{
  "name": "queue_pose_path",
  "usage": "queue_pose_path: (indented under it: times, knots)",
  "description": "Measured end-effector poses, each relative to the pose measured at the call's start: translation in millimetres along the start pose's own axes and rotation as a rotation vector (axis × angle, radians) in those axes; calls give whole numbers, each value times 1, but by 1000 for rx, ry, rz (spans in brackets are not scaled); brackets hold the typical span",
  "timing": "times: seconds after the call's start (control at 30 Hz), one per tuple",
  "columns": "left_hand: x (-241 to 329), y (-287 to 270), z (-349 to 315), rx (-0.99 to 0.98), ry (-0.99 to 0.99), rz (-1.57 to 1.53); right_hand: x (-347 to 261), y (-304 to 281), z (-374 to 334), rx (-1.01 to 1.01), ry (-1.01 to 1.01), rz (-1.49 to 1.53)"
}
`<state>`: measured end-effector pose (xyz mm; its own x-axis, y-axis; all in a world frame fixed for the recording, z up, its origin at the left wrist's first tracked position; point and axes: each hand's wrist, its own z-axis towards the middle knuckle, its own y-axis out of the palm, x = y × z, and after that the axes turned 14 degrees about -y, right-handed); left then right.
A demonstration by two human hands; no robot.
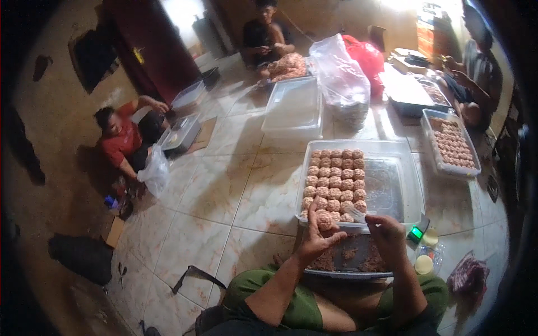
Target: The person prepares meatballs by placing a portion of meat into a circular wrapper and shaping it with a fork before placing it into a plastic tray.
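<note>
My left hand (317, 241) holds a round, lumpy pinkish-brown ball (324, 220), cradled between fingers and thumb at the near left corner of a clear plastic box (413, 185). Pinched in my right hand (388, 231) is a small clear plastic fork (355, 213), its tines just right of that ball. Rows of similar balls (335, 172) fill the box's left side, and its right side shows bare bottom. Nearer to me, by my lap, a dark tray (347, 274) carries loose brown crumbly filling (350, 253), partly behind my hands.
A small device with a green lit display (416, 233) and pale round lids (424, 265) lie at right, near a crumpled cloth (469, 274). Beyond stand another ball-filled box (453, 143), an empty-looking clear box (292, 109) and plastic bags (341, 73). Three people sit around the tiled floor.
</note>
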<state>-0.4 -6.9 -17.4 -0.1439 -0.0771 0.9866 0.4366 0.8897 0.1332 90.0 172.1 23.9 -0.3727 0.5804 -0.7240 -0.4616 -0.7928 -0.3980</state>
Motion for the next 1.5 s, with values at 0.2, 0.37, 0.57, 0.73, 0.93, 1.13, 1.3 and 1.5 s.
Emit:
queue_pose_path:
  times: [0.2,0.37,0.57,0.73,0.93,1.13,1.3,1.5]
  knots:
    - [2,-1,5,7,255,274,6,3,-13,-50,205,220]
    - [0,-17,2,145,566,645,-8,29,-18,-190,39,184]
    - [31,4,-10,169,156,201,2,-8,-7,-162,3,-50]
    - [36,3,-10,96,285,363,13,-55,-7,-358,277,-47]
    - [8,1,-4,-141,80,129,-10,-40,-7,-504,247,-274]
    - [-35,-10,25,-480,-129,-35,-33,26,12,-334,-110,-210]
    - [10,8,2,-507,-115,56,-18,39,5,-326,-64,-154]
    - [22,-9,6,-297,-121,159,12,18,37,-377,1,-43]
